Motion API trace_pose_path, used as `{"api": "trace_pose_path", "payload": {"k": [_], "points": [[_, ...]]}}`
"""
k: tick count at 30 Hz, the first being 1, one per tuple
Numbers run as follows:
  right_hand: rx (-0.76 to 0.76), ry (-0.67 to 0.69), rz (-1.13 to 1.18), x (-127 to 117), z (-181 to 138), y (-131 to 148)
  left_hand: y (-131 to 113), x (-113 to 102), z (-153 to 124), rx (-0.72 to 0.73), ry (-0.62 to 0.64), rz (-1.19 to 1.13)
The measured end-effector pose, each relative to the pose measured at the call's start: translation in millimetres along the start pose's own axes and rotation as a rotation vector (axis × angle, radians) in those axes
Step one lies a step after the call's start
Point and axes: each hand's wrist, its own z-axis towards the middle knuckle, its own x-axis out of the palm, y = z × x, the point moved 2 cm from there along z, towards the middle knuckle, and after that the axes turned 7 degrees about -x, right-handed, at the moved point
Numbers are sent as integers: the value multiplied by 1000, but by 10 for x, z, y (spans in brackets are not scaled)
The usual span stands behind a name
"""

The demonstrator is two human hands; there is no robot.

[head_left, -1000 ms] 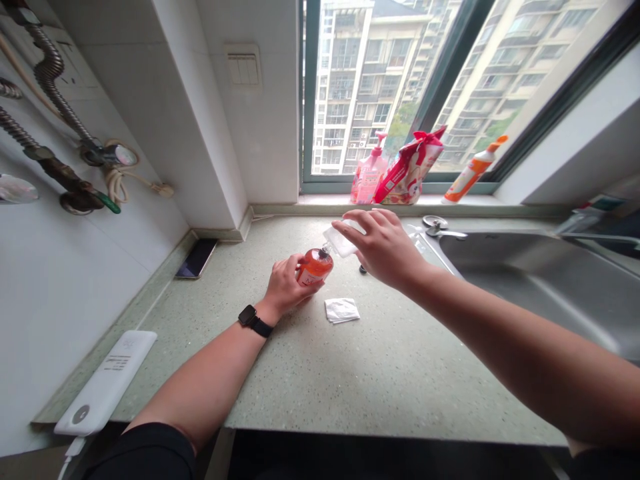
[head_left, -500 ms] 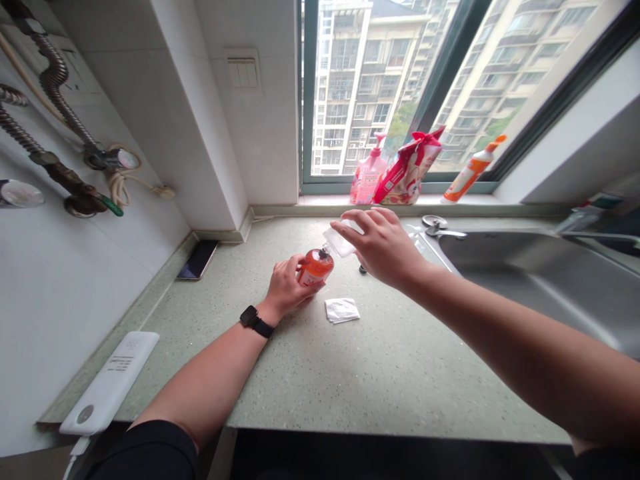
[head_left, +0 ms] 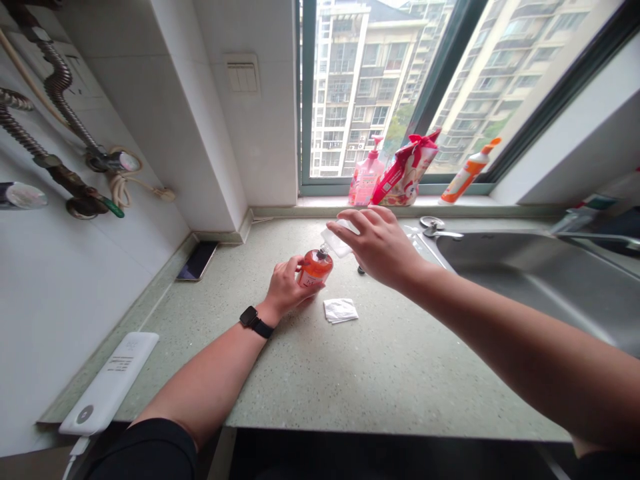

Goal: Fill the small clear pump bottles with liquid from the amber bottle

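Observation:
My left hand [head_left: 291, 285] is wrapped round an orange-red bottle [head_left: 316, 268] with a pale label, which stands on the counter. In my right hand [head_left: 381, 245] is a whitish translucent bottle [head_left: 338, 240], tipped over so that its neck meets the dark mouth of the orange-red bottle. My fingers hide part of each bottle. Whether liquid runs between them I cannot make out. A small black cap-like piece [head_left: 361, 270] lies under my right hand. Nearer to me on the counter is a folded white tissue [head_left: 341, 311].
A steel sink [head_left: 505, 267] with a small tap lies right. On the windowsill stand a pink pump bottle [head_left: 367, 179], a red bag [head_left: 407, 172] and an orange-white bottle [head_left: 467, 177]. A phone [head_left: 198, 261] and a white power bank [head_left: 113, 380] with a cable lie left.
Both hands keep their hold, and the tilted bottle stays at the mouth of the orange-red one. Only a very slight shift of the view shows.

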Motion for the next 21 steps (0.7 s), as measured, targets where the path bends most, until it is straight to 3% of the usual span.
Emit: {"api": "trace_pose_path", "payload": {"k": [21], "points": [[-64, -17, -86, -67, 72, 34, -11, 10, 0, -26, 6, -42]]}}
